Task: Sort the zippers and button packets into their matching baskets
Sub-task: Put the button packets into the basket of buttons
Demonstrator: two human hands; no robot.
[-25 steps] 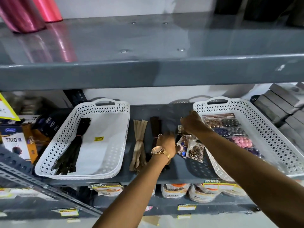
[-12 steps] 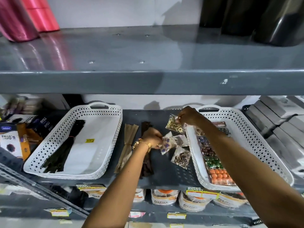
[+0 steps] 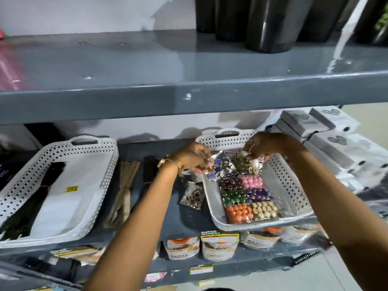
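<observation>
Two white perforated baskets stand on a grey shelf. The left basket (image 3: 98, 181) holds a bundle of black zippers (image 3: 39, 192). Several colourful button packets (image 3: 247, 198) fill the right basket (image 3: 287, 185). My left hand (image 3: 193, 156) grips a clear packet of blue buttons (image 3: 220, 166) over the right basket's left rim. My right hand (image 3: 264, 145) holds a packet of pale gold buttons (image 3: 247, 164) above the basket's far end. Between the baskets lie a beige zipper bundle (image 3: 123, 190), a dark brown zipper bundle (image 3: 149, 173) and a packet of brown buttons (image 3: 194, 196).
An upper grey shelf (image 3: 189, 97) overhangs the work area and carries dark cylinders (image 3: 270, 22). Stacked white boxes (image 3: 327, 139) sit to the right of the right basket. Packaged goods (image 3: 218, 246) fill the shelf below.
Both hands lifted button packets from the shelf between the baskets and carried them right, over the right basket. The camera view shifted right and closer.
</observation>
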